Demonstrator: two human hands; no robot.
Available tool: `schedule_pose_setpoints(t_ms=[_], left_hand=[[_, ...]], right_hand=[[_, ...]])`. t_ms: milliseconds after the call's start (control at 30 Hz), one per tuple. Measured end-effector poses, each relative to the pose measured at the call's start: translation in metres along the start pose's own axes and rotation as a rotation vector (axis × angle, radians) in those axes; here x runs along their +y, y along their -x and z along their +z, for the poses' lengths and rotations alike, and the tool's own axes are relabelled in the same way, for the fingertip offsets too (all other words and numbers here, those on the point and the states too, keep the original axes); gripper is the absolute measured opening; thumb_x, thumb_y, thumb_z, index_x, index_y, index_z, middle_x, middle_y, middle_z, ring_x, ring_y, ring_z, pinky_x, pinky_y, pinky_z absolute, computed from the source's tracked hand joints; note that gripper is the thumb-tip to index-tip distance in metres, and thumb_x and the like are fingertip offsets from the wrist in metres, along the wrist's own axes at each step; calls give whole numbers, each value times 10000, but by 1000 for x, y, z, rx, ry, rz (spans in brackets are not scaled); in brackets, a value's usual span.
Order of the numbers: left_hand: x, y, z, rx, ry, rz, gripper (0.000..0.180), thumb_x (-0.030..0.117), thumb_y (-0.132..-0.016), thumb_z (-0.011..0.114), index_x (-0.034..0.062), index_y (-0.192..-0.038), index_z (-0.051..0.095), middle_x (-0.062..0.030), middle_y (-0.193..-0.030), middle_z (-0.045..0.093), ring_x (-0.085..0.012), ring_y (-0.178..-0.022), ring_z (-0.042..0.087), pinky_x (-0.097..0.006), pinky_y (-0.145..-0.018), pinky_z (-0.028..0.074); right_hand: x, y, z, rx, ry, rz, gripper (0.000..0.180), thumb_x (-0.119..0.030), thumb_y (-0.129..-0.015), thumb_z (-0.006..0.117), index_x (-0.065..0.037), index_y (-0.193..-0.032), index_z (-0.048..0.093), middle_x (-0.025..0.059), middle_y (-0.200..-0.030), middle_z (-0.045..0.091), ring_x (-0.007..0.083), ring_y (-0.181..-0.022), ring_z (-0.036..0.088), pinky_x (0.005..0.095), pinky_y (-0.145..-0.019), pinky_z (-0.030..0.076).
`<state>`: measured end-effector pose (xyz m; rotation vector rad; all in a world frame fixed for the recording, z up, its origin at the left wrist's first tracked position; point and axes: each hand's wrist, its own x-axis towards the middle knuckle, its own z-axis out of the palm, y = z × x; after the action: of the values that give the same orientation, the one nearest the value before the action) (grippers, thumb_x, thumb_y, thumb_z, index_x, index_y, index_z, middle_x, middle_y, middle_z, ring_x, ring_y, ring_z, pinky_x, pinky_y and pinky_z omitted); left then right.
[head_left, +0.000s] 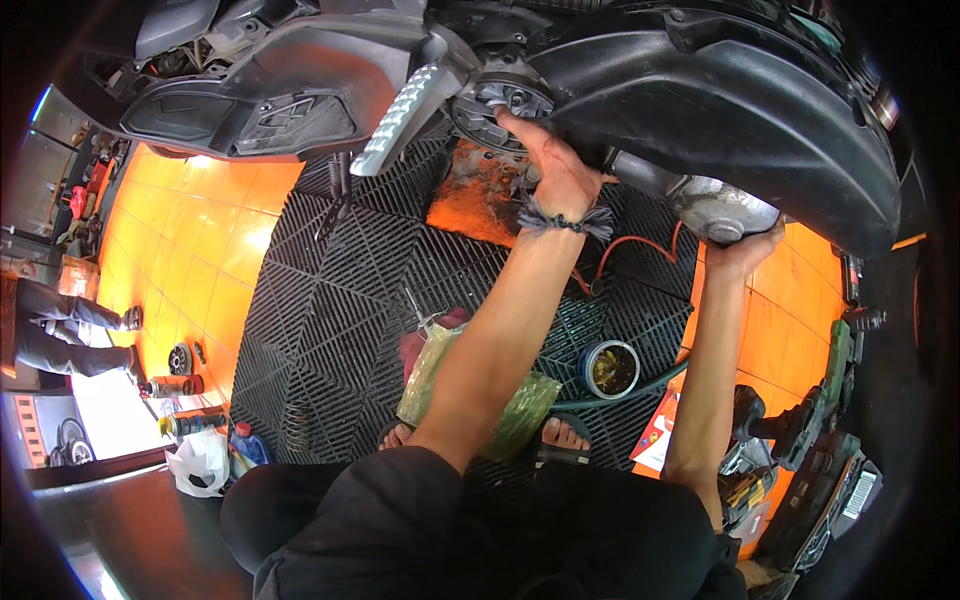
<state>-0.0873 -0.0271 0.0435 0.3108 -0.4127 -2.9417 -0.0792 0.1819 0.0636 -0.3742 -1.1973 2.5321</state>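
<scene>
A scooter's dark side stands before me, its finned drive pulley (503,107) exposed behind a ribbed silver footrest (398,118). My left hand (565,175) reaches up to it, wearing a dark fabric band at the wrist. Its thumb is stretched out against the pulley's lower edge, while the other fingers are mostly hidden beside the black bodywork (700,95). Farther right, my right hand (745,252) cups the underside of a domed metal drum (725,207) below that bodywork. Its fingers curl around the drum and are partly out of sight behind it.
Black ribbed mats (330,270) cover orange floor tiles (190,230). Between my feet lies a yellow-green wrapper (530,410), near a tub of small parts (610,368). A red hose (640,240) curves behind. Tools (800,425) lie right; another person's legs (70,330) stand left.
</scene>
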Motion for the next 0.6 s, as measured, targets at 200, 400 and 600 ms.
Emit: schedule_pose_setpoints(t_ms=[200,400,600], left_hand=[[7,8,13,7,-82,-10,1158,983,-685,179,257,-1586,117,-63,-1654,116,-399,-1505,46,-783,-1047,-36],[8,6,17,165,-39,-55,1113,950,-734,185,232,-1583,183,-51,-1648,159,-373,-1512,44,-753,-1089,-48],[13,25,21,44,-65,-52,1023,896,-803,179,228,-1578,204,-62,-1635,211,-365,-1503,118,-736,-1101,-49]], right_hand=[[-1,-12,-3,-1,-2,19,654,-549,-962,215,-148,-1417,457,116,-1427,491,381,-1316,461,655,-1039,374],[-1,-30,-11,-96,-106,-10,608,-435,-982,214,-65,-1381,485,136,-1390,521,360,-1283,499,547,-1066,415],[-2,-41,-10,-76,-15,-6,594,-466,-996,235,-97,-1391,483,127,-1401,522,353,-1279,507,545,-1058,421]])
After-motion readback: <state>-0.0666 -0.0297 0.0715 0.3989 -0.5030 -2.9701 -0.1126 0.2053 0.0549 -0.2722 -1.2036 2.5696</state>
